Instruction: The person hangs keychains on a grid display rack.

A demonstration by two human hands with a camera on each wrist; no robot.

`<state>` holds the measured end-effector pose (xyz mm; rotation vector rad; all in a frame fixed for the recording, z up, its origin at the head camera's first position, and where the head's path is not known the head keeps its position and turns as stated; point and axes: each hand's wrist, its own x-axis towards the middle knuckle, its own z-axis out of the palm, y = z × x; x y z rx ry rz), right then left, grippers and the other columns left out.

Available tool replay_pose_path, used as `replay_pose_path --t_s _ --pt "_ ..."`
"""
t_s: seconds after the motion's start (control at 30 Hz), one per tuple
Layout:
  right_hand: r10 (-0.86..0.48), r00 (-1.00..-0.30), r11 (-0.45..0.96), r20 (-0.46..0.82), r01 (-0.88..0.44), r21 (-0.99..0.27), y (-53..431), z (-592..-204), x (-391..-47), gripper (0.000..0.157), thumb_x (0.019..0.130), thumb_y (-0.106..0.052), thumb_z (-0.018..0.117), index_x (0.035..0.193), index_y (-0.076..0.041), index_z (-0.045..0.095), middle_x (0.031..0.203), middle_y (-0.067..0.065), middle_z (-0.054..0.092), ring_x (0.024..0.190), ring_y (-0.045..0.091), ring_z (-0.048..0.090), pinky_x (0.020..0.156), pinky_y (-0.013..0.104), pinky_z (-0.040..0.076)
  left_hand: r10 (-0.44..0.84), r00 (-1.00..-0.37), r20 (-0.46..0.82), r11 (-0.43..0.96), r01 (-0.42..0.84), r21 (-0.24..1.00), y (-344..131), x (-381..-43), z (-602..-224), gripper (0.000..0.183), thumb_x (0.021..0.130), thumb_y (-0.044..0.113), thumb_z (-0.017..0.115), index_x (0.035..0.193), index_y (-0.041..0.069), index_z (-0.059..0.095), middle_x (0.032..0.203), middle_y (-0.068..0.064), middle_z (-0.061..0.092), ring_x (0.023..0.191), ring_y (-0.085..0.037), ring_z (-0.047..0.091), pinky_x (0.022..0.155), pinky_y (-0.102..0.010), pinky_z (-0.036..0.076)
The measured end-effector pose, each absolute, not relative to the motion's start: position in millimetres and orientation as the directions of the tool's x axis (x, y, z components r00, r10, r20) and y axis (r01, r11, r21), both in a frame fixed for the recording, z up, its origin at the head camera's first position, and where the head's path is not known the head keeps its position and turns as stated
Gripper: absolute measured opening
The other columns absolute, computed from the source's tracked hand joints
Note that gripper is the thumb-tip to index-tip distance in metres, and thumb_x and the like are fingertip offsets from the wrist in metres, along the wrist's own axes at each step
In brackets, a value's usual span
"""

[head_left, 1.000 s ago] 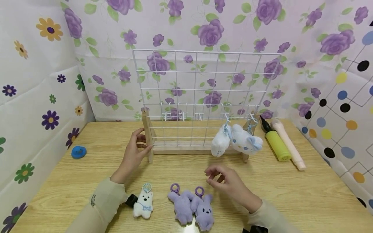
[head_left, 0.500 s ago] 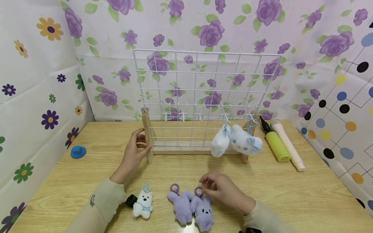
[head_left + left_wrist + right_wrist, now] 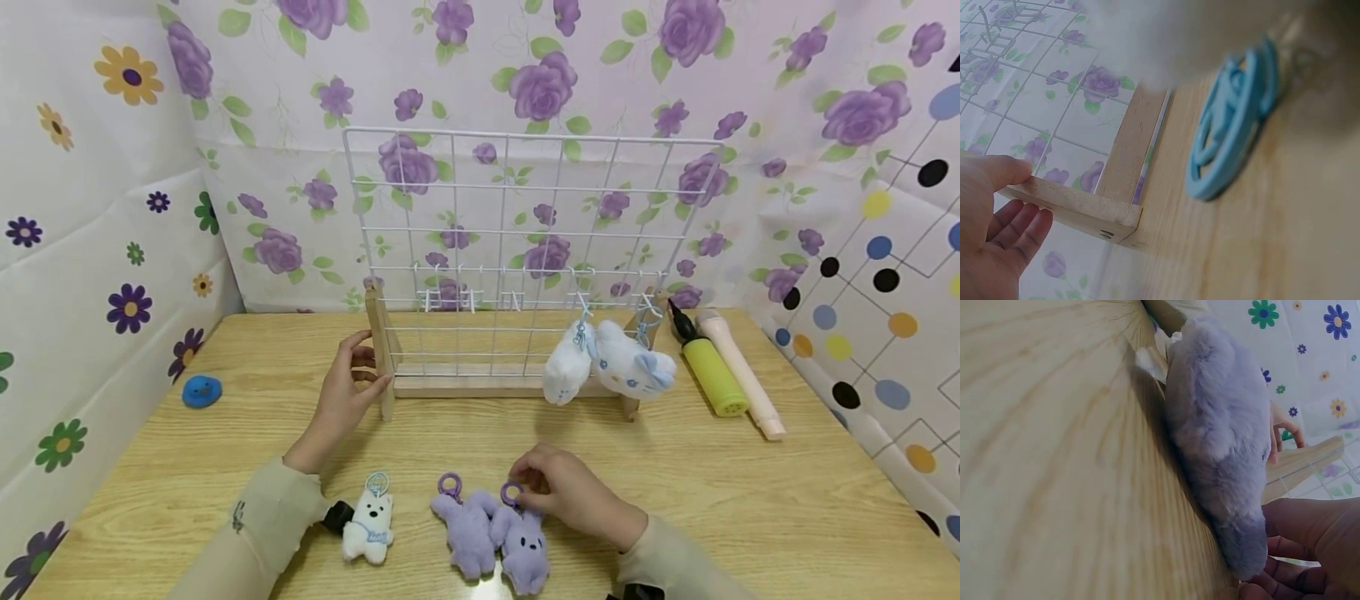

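My left hand (image 3: 347, 392) holds the left wooden upright (image 3: 382, 350) of a white wire grid rack (image 3: 480, 233), thumb on one side and fingers on the other in the left wrist view. My right hand (image 3: 573, 492) pinches at the purple ring of the right-hand purple plush keychain (image 3: 527, 554), which lies face up on the table; the exact fingertip contact is partly hidden. In the right wrist view its plush body (image 3: 1219, 419) fills the middle, thumb at its ear end. Left of it lies another purple plush keychain (image 3: 468, 533), turned face down.
A white bear keychain (image 3: 369, 525) lies by my left sleeve. Two white plush keychains, one with a blue bow (image 3: 633, 362), hang from hooks at the rack's right. A blue duck toy (image 3: 202, 391) sits far left; a yellow-green pump (image 3: 712, 375) and pale pink tube (image 3: 742, 375) lie right.
My right hand has moved left and down to the ring of the right-hand purple keychain, and its fingers have drawn together there. My left hand has stayed on the upright.
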<state>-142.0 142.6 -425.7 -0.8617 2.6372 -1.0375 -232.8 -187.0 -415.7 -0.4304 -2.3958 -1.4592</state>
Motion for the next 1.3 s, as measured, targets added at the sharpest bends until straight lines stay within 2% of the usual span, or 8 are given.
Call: replay_pose_path --t_s 0.17,0.5,0.97,1.3 --pt "-0.582 -0.813 0.594 0.020 -0.443 -0.671 141.8 -427.3 -142.1 0.017 0.087 -0.020 0.071 0.100 -0.009 0.069 0.088 -0.001 0.060 0.077 0.003 0.053 0.066 0.019 0.048 0.094 -0.918 0.385 0.433 0.386 0.815 -186.6 -232.0 -417.5 0.069 0.088 0.000 0.066 0.145 0.006 0.029 0.118 -0.021 0.052 0.104 -0.029 0.054 0.084 -0.039 0.053" --pt "-0.590 -0.808 0.586 -0.009 -0.420 -0.692 140.4 -427.5 -144.6 0.015 0.087 -0.018 0.072 0.099 -0.010 0.068 0.088 -0.002 0.059 0.076 0.002 0.052 0.066 0.018 0.047 0.087 -0.915 0.393 0.426 0.391 0.816 -186.8 -232.3 -417.8 0.071 0.087 -0.001 0.067 0.146 0.006 0.028 0.119 -0.022 0.051 0.105 -0.030 0.054 0.084 -0.041 0.053" --pt "-0.583 -0.812 0.602 -0.022 -0.413 -0.683 140.1 -429.2 -143.6 0.016 0.084 -0.019 0.074 0.095 -0.014 0.063 0.087 -0.004 0.053 0.076 0.002 0.047 0.068 0.018 0.045 0.095 -0.902 0.421 0.458 0.415 0.786 -187.2 -232.8 -417.5 0.068 0.087 -0.003 0.066 0.144 0.003 0.029 0.115 -0.021 0.052 0.101 -0.029 0.054 0.082 -0.038 0.053" --pt "-0.592 -0.805 0.580 -0.024 -0.406 -0.706 138.8 -428.6 -142.1 0.016 0.084 -0.014 0.073 0.093 -0.015 0.060 0.086 -0.004 0.055 0.075 0.002 0.049 0.066 0.018 0.046 0.096 -0.905 0.414 0.455 0.410 0.791 -186.9 -232.6 -416.1 0.068 0.087 -0.003 0.066 0.144 0.003 0.029 0.116 -0.021 0.052 0.102 -0.030 0.054 0.082 -0.033 0.053"
